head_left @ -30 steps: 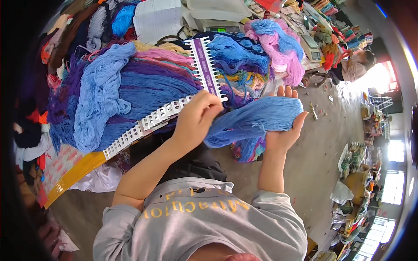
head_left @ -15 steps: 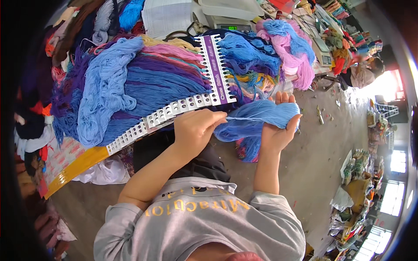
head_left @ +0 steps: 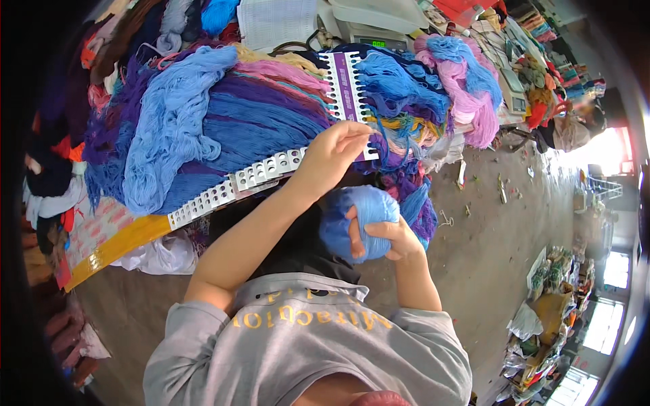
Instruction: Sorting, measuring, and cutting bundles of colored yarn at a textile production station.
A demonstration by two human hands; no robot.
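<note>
My right hand (head_left: 396, 240) is wrapped round a light-blue skein of thread (head_left: 349, 220), thumb and fingers lying across it, in front of my lap. Up and to the left of it is my left hand (head_left: 335, 159), its fingers pinched together over the lower end of a notched white-and-purple thread card (head_left: 349, 88). Whatever the pinch holds is too fine to make out. Blue, purple and pink threads (head_left: 271, 118) fan out left of the card. A looser light-blue hank (head_left: 172, 115) lies across them.
A perforated white strip (head_left: 233, 186) runs along the table's yellow edge (head_left: 118, 247). Behind the threads are a paper sheet (head_left: 276, 24) and a digital scale (head_left: 372, 40). A pink-and-blue hank (head_left: 470, 101) hangs over the table's right end, and purple-blue yarn (head_left: 416, 206) hangs lower.
My right hand has turned over and come left and down, its fingers now closed round the skein. My left hand has risen toward the card; the strand stretched between the hands no longer shows.
</note>
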